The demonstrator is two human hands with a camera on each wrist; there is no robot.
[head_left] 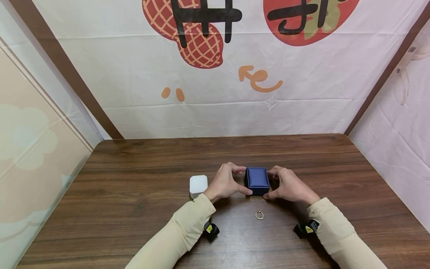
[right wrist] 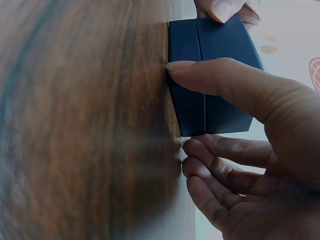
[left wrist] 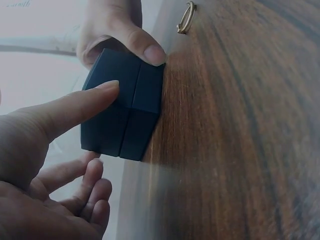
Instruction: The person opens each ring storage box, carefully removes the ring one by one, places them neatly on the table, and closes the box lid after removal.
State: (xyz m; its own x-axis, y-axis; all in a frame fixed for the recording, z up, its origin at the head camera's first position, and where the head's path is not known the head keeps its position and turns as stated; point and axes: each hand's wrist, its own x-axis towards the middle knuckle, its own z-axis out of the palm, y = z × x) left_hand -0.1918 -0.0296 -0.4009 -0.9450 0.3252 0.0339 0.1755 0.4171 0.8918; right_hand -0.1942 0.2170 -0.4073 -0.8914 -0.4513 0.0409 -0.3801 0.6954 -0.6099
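Observation:
A dark blue ring box (head_left: 258, 178) with a closed lid sits on the wooden table between both hands. My left hand (head_left: 227, 182) grips its left side, thumb (left wrist: 102, 92) on the front face at the lid and fingers round toward the back. From the right, my right hand (head_left: 285, 184) holds the box with its thumb (right wrist: 200, 77) low across the front, over the lower part, and its fingers curled at the far side. A thin seam between lid and base shows in both wrist views. In front of the box lies a gold ring (head_left: 259, 215).
A white box (head_left: 198, 185) with rounded corners stands left of the blue one, close to my left wrist. The brown wood-grain table (head_left: 134, 224) ends at a printed white cloth (head_left: 134, 86) behind it, with more cloth at both sides.

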